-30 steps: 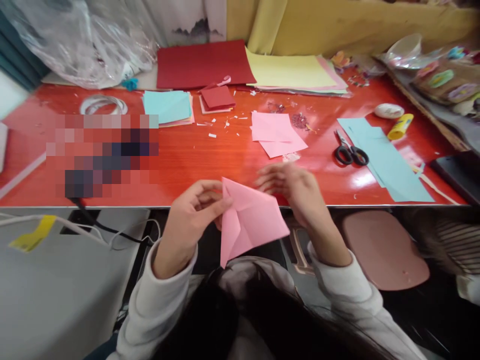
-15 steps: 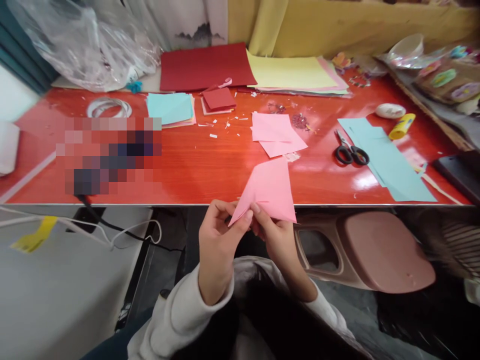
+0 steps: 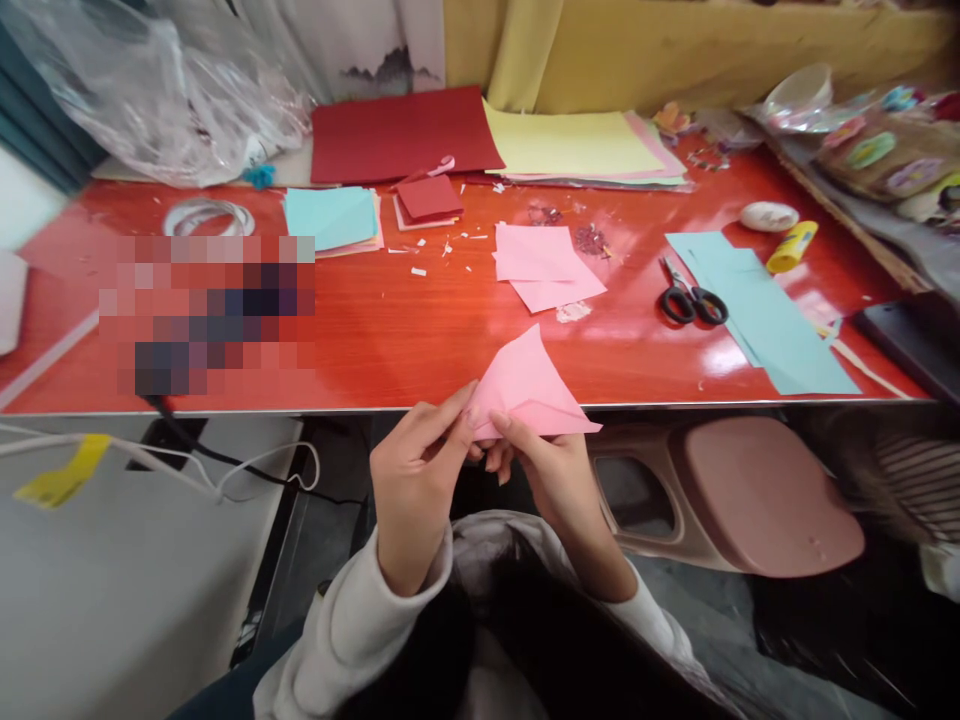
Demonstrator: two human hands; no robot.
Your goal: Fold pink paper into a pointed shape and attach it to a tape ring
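A folded sheet of pink paper (image 3: pixel 529 375) is held between my two hands, just over the table's front edge. Its top comes to a point, and a folded layer shows along the lower right side. My left hand (image 3: pixel 420 470) pinches the paper's left corner between thumb and fingers. With its thumb on the lower edge, my right hand (image 3: pixel 551 465) grips the paper from below; some of its fingers are hidden behind the sheet. Beyond the held paper, two loose pink sheets (image 3: pixel 546 265) lie overlapped on the red table (image 3: pixel 405 350).
Black-handled scissors (image 3: pixel 691 295) touch the light blue paper strips (image 3: pixel 765 315) at right, near a yellow glue stick (image 3: pixel 793 247). Blue square sheets (image 3: pixel 330 218), dark red sheets (image 3: pixel 405 135) and paper scraps lie farther back. A pink-brown chair (image 3: pixel 772 495) stands below the table's edge.
The pink paper has turned and its lower edge is now folded up into a more triangular shape. My left hand has shifted slightly left along its edge.
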